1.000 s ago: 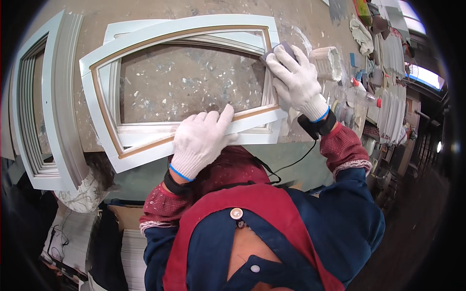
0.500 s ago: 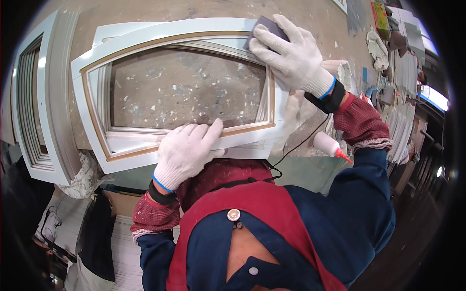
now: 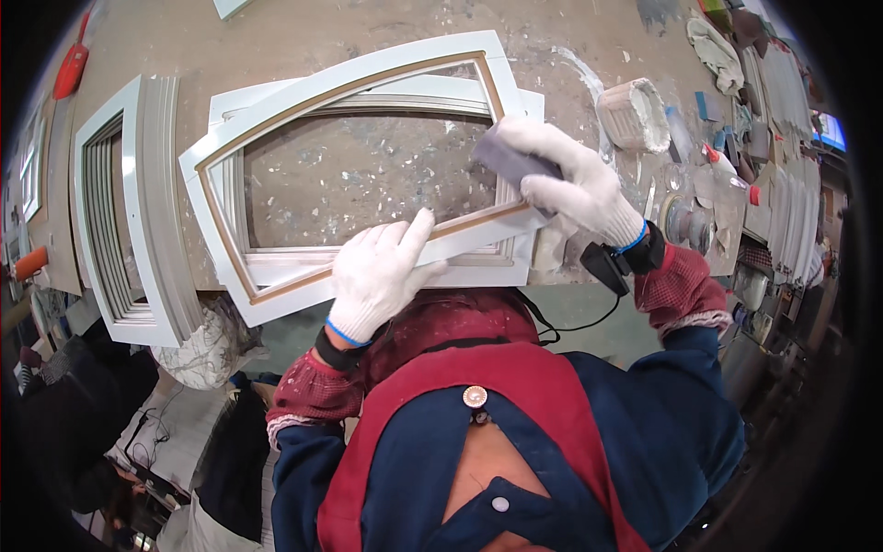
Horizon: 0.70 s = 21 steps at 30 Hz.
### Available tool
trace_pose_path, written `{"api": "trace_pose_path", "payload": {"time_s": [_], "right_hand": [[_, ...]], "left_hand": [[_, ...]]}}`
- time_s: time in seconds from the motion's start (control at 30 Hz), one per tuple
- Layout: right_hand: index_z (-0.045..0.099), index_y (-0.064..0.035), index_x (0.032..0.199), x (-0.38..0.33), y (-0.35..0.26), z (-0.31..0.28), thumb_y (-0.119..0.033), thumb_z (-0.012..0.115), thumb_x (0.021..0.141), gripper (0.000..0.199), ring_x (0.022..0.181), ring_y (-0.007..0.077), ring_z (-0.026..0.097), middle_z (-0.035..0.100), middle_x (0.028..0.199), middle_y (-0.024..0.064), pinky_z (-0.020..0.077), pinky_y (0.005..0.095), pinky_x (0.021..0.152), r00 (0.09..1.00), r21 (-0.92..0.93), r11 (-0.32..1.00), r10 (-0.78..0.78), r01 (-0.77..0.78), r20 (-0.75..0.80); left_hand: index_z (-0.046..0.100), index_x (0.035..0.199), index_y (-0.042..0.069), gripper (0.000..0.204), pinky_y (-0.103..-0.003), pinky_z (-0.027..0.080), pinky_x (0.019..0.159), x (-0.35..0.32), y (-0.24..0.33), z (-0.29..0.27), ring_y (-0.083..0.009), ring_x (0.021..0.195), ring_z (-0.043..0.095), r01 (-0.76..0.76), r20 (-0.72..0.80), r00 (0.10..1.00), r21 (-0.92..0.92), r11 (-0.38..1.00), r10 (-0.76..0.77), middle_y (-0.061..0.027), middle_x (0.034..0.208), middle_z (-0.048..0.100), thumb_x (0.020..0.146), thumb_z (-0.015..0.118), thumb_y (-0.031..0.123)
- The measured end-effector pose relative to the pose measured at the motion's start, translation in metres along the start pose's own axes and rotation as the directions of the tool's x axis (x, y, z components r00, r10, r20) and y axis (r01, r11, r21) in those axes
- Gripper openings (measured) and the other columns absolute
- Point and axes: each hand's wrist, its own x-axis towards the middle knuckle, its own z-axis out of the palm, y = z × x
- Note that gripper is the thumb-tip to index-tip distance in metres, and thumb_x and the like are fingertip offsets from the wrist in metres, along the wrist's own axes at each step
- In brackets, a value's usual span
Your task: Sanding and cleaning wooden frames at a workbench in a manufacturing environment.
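- Pinching a grey-purple block [image 3: 511, 159] in the right hand [image 3: 579, 179], between the thumb on the near side and the fingers on the far side.
- Tilting the block over the right end of a brown-lined white frame [image 3: 206, 191]; cannot tell the exact contact between the two.
- Laying the left hand [image 3: 375, 274] across the frame's near side, with the fingers close together over it and the thumb spread away to the right.
- Wearing white knitted gloves with blue-edged cuffs, black bands [image 3: 339, 351] at the wrists, red sleeve covers [image 3: 681, 281] and a red apron [image 3: 497, 361] over navy clothing.
- To be seen under the frame: a second white frame [image 3: 497, 274], turned slightly out of line with it, near the front edge of a paint-flecked counter [image 3: 303, 41].
- To be noted on the left: a stack of white frames [image 3: 152, 212], just beside the working pair; farther up, near the rim of the view, a red tool [image 3: 71, 72].
- To be noted on the right, beyond the right hand: a whitish bundle [image 3: 633, 115], a small blue piece [image 3: 708, 106] and a crumpled pale cloth [image 3: 715, 55].
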Motion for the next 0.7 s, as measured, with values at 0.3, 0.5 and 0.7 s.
{"api": "trace_pose_path", "payload": {"time_s": [0.3, 0.5, 0.7], "right_hand": [[0.064, -0.0051, 0.13, -0.037, -0.01, 0.091, -0.015, 0.071, 0.079, 0.053, 0.128, 0.0324, 0.055, 0.059, 0.136, 0.0215, 0.0426, 0.0379, 0.107, 0.898, -0.399, 0.917, -0.159, -0.02, -0.41], [0.055, 0.0011, 0.138, -0.053, -0.008, 0.147, -0.003, 0.067, 0.083, 0.056, 0.138, 0.0295, 0.048, 0.054, 0.143, 0.02, 0.0361, 0.0391, 0.116, 0.836, -0.149, 0.988, -0.11, 0.034, -0.538], [0.055, -0.0001, 0.139, -0.052, -0.023, 0.199, 0.003, 0.065, 0.084, 0.056, 0.135, 0.0238, 0.049, 0.053, 0.145, 0.0151, 0.0411, 0.035, 0.111, 0.762, -0.003, 0.993, -0.089, 0.114, -0.641]], "left_hand": [[0.05, 0.141, 0.005, 0.077, -0.052, 0.036, 0.114, -0.051, -0.023, -0.064, -0.0405, 0.134, 0.048, -0.112, -0.05, 0.993, -0.09, 0.99, 0.107, -0.0182, 0.14, 0.055, 0.076, 0.08, 0.032], [0.06, 0.124, 0.008, 0.048, -0.055, 0.036, 0.103, -0.116, -0.115, -0.13, -0.0321, 0.127, 0.049, -0.179, 0.023, 0.983, 0.374, 0.91, 0.184, -0.0107, 0.129, 0.057, 0.076, 0.064, 0.007], [0.064, 0.114, 0.016, 0.039, -0.057, 0.034, 0.111, -0.096, -0.154, -0.128, -0.0286, 0.128, 0.051, -0.41, 0.098, 0.908, 0.406, 0.817, 0.407, -0.0048, 0.125, 0.059, 0.076, 0.066, 0.01]]}}
